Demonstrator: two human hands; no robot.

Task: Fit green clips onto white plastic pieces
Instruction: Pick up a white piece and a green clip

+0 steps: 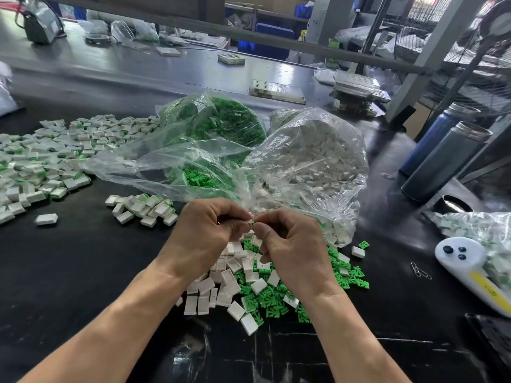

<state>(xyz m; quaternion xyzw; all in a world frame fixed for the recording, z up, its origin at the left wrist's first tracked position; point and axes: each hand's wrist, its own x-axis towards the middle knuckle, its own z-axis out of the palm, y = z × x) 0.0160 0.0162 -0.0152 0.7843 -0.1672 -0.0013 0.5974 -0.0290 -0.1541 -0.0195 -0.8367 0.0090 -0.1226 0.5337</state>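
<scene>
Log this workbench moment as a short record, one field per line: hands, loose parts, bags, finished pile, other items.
hands: left hand and right hand meet above the loose parts, fingers pinching a small white piece between them
loose parts: white plastic pieces and green clips heaped together under the hands
bags: clear bag of green clips; clear bag of white pieces
finished pile: white pieces with green showing, far left
other items: two dark flasks, white handheld device, paper clips
</scene>
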